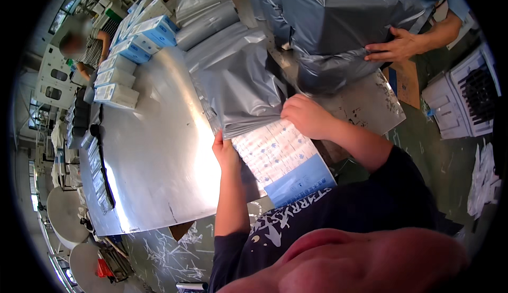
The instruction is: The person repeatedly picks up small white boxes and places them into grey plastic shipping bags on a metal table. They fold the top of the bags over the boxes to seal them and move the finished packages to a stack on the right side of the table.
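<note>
Grey plastic bag [241, 92] is judged light, floppy, slippery; best gripped by its mouth rim. Glossy, creased. White-and-blue printed package [280, 150], likely stiffer, is partly covered by it, at the surface's [153, 134] near edge. Bag's mouth corners are pinched by left hand [226, 152] and right hand [308, 116].

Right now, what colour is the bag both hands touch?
The bag is shiny grey, clearest in head view.

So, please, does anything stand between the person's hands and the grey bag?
Nothing visible does. The left hand and right hand are at opposite corners of the grey bag, with the white-and-blue package between them.
</note>
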